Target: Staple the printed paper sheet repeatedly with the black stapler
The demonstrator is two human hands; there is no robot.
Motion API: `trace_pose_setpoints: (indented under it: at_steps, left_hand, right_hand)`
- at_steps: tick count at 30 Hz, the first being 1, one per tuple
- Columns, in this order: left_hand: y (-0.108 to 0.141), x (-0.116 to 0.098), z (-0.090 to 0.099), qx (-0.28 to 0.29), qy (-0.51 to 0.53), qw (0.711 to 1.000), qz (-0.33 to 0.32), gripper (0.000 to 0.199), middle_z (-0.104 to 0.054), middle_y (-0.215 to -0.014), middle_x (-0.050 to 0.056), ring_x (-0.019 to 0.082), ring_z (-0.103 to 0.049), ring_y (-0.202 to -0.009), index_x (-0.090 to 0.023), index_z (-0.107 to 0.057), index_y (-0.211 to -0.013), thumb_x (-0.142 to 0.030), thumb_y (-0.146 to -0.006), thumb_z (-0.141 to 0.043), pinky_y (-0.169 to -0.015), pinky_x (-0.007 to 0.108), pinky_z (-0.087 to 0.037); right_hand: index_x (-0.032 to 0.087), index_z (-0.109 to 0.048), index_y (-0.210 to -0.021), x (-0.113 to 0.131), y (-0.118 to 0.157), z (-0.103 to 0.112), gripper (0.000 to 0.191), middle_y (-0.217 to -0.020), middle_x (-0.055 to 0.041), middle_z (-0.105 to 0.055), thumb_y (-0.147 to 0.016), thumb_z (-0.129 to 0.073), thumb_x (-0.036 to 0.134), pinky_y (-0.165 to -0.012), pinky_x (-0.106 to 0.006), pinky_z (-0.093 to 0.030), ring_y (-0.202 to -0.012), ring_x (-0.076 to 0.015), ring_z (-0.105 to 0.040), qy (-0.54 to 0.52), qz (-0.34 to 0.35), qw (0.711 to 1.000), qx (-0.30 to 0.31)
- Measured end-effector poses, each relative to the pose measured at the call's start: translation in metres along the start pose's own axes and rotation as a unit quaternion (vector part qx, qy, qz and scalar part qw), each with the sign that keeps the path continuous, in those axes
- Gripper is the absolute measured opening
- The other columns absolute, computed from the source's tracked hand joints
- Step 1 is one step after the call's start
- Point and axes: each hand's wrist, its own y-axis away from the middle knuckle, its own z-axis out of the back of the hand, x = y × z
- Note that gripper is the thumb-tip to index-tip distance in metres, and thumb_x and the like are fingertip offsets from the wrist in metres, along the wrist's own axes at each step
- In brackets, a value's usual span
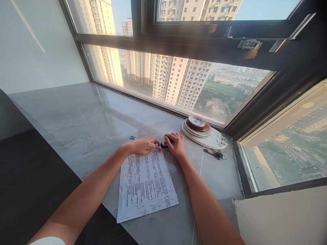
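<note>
Printed paper (146, 183) with many staples scattered over its margins lies on the grey stone ledge. My left hand (143, 146) rests over its top edge, palm down with fingers apart, and holds nothing. At the top right corner of the paper, my right hand (176, 144) is closed around a small black stapler (163, 144); part of the stapler is hidden under the fingers. Two short strips of staples (132, 137) lie on the ledge just beyond my left hand.
Stacked plates (196, 127) stand by the window at the right, on a large white oval plate (221, 141). Keys (217, 155) lie in front of them. The window frame (153, 102) bounds the ledge (76, 126), whose near edge drops off at the left.
</note>
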Motion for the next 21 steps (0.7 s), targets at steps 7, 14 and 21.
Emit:
trace_pose_setpoints:
  at_steps: [7, 14, 21]
  left_hand:
    - [-0.0007, -0.0052, 0.0028, -0.005, 0.014, 1.0, 0.006, 0.054, -0.057, -0.136, 0.003, 0.023, -0.053, -0.125, -0.035, -0.065, -0.128, -0.002, -0.088, -0.049, -0.111, 0.036, -0.035]
    - [-0.0011, -0.0035, 0.0005, -0.004, 0.007, 1.0, -0.01, 0.054, -0.056, -0.138, 0.0, 0.022, -0.05, -0.127, -0.042, -0.064, -0.128, -0.005, -0.093, -0.046, -0.111, 0.037, -0.033]
    - [-0.0027, -0.0041, -0.0015, 0.001, -0.019, 1.0, 0.002, 0.066, -0.057, -0.136, 0.0, 0.022, -0.051, -0.123, -0.044, -0.051, -0.142, -0.003, -0.09, -0.043, -0.107, 0.035, -0.034]
  right_hand:
    - [0.027, -0.072, -0.099, 0.0018, -0.0001, 0.0008, 0.033, -0.092, -0.0032, -0.071, -0.102, -0.043, 0.042, -0.088, -0.036, -0.033, -0.091, -0.0206, -0.058, 0.013, -0.003, 1.0, 0.003]
    - [0.027, -0.072, -0.099, 0.0017, 0.0001, 0.0008, 0.034, -0.09, -0.0035, -0.07, -0.102, -0.042, 0.043, -0.089, -0.036, -0.033, -0.09, -0.0208, -0.057, 0.013, -0.003, 1.0, 0.003]
    - [0.027, -0.071, -0.098, 0.0001, -0.0001, -0.0012, 0.032, -0.089, -0.0023, -0.07, -0.102, -0.043, 0.042, -0.088, -0.036, -0.032, -0.088, -0.0201, -0.057, 0.009, -0.001, 1.0, -0.003]
